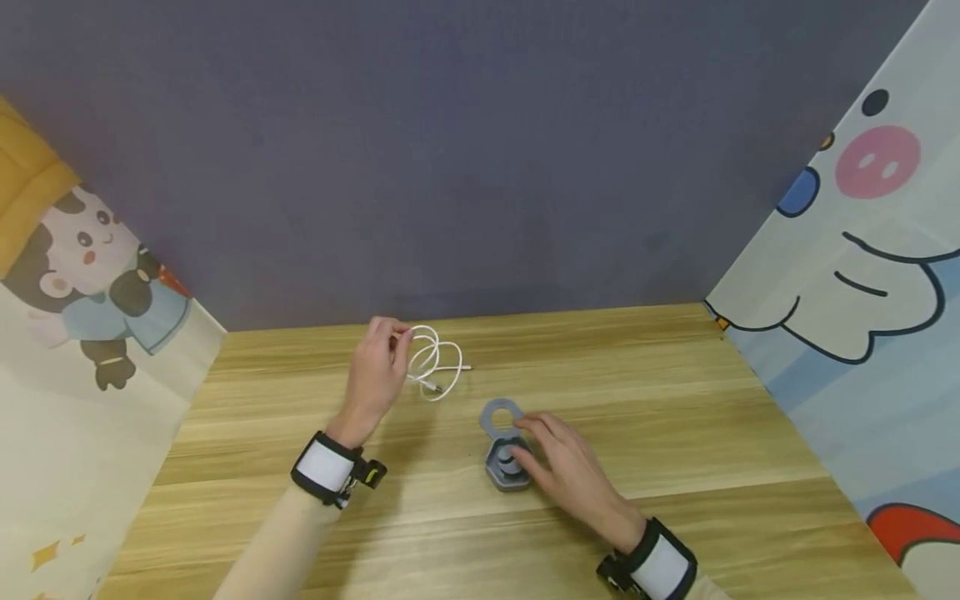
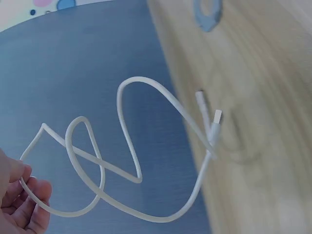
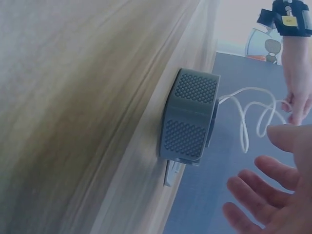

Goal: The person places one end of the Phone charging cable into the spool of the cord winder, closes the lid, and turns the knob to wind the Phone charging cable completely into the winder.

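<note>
Between thumb and fingertips my left hand [image 1: 375, 375] pinches a thin white charging cable [image 2: 161, 219]. Its loops hang in the air, and both plug ends dangle low, one of them a flat USB plug [image 2: 215, 122]. A small grey hexagonal case [image 1: 510, 484] stands on the table, a round post inside it. Its lid, a flat ring [image 1: 486, 419], is swung back on the far side. My right hand [image 1: 573, 471] is just right of the case, fingers loosely bent and holding nothing. Textured panels [image 3: 185, 138] cover the case's side in the right wrist view.
The wooden table [image 1: 660, 375] runs back to a dark grey panel [image 1: 465, 167]. Cartoon-printed walls, a left one [image 1: 150, 433] and a right one [image 1: 847, 392], flank it.
</note>
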The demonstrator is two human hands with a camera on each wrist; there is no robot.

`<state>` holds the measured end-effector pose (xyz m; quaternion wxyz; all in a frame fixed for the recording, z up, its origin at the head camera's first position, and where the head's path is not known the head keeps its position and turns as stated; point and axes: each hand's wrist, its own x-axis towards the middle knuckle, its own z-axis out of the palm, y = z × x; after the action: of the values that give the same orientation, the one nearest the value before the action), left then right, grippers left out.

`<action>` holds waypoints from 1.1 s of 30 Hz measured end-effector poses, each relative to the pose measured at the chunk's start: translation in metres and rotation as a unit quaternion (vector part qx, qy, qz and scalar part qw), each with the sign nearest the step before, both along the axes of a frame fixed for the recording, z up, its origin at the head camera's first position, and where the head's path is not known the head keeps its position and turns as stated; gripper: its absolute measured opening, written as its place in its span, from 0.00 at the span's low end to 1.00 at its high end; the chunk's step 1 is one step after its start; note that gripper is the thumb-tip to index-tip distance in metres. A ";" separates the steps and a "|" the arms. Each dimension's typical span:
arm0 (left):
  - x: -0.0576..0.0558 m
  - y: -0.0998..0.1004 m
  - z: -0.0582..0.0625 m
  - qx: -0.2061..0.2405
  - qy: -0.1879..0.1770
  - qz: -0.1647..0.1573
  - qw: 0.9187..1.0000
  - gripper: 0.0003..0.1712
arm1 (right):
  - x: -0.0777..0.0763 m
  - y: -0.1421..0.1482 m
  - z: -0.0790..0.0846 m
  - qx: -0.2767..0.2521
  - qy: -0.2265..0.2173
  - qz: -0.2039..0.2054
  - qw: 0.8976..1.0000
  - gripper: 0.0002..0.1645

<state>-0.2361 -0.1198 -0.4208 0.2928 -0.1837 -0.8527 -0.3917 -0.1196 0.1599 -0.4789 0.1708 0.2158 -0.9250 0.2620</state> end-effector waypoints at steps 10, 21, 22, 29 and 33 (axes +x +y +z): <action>0.024 -0.004 0.024 0.028 0.077 -0.016 0.996 0.04 | -0.007 -0.002 0.013 -0.030 0.051 0.035 0.998 0.24; 0.047 -0.005 0.035 0.046 0.143 -0.029 0.988 0.06 | -0.015 -0.012 0.036 -0.104 0.076 0.092 0.987 0.24; 0.049 -0.004 0.037 0.047 0.147 -0.031 0.988 0.06 | -0.015 -0.014 0.039 -0.116 0.071 0.097 0.986 0.23; 0.064 0.007 0.044 0.065 0.152 -0.078 0.983 0.09 | -0.017 -0.033 0.058 -0.204 0.041 0.128 0.970 0.19; 0.071 0.013 0.042 0.065 0.152 -0.113 0.980 0.12 | -0.019 -0.040 0.061 -0.247 0.025 0.145 0.958 0.17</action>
<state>-0.1655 -0.1067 -0.3789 0.3843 -0.3169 -0.7446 -0.4444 -0.1382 0.1194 -0.4174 0.2020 0.3051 -0.7860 0.4983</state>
